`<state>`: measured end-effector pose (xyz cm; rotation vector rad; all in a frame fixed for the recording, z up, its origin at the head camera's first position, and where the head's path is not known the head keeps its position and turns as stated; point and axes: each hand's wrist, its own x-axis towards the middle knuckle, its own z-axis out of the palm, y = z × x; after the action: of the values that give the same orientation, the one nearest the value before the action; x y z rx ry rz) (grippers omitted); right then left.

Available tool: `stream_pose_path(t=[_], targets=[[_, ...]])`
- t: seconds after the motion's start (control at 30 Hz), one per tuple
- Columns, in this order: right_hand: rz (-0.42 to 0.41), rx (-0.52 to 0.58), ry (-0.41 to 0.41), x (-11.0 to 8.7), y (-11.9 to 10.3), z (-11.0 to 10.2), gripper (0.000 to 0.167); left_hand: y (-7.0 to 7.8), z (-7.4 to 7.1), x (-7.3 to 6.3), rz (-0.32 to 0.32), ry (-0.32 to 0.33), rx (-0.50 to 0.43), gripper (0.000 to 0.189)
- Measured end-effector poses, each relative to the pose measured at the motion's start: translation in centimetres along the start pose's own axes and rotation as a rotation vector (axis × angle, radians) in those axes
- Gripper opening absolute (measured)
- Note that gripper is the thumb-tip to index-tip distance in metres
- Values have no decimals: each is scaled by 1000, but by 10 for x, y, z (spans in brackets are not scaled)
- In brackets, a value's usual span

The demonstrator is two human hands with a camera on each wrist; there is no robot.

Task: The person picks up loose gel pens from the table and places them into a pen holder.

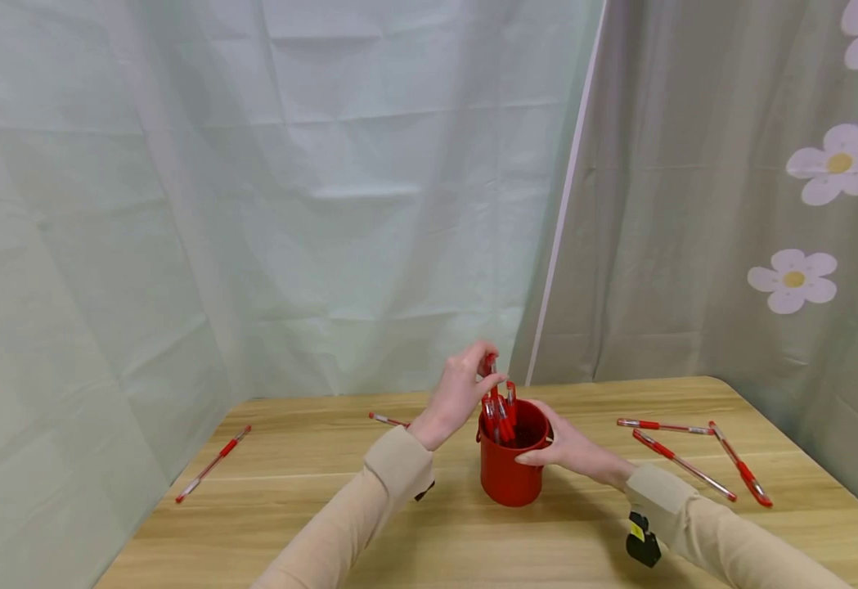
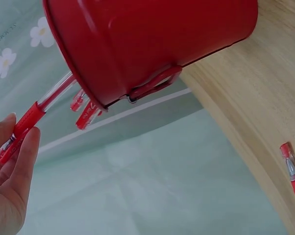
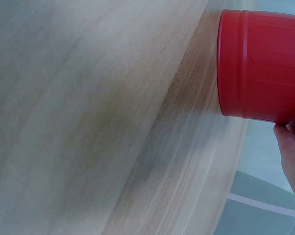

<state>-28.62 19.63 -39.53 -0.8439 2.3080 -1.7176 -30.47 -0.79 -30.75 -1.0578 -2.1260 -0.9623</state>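
A red metal bucket (image 1: 511, 476) with side handles stands on the wooden table. Several red gel pens (image 1: 504, 419) lean inside it, their ends above the rim. My left hand (image 1: 460, 394) is over the bucket's left side and pinches one red pen (image 2: 30, 120) between thumb and fingers. That pen's clear barrel runs down past the rim, so its lower end is hidden. At the bucket's right side, my right hand (image 1: 574, 450) grips the wall near the rim, thumb in front. Part of this hand (image 3: 290, 156) shows against the bucket in the right wrist view.
Three red pens (image 1: 682, 465) lie on the table to the right. Another pen (image 1: 213, 464) lies far left, and one (image 1: 388, 420) is partly hidden behind my left forearm. Pale curtains (image 1: 370, 204) hang behind the table's back edge.
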Motion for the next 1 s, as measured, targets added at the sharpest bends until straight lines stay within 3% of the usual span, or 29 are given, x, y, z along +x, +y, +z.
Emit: stream_pose_path(t=[0.3,0.6,1.0], targets=[[-5,-21,2,2,9,-2,70,-5,4,-4,-24,-27,18,24],[-9,-10,-3,2,8,-1,71,-10,8,-10,-17,-31,114,24],[-4,-27,17,3,7,-1,74,-11,13,-14,-22,-109,350,26]])
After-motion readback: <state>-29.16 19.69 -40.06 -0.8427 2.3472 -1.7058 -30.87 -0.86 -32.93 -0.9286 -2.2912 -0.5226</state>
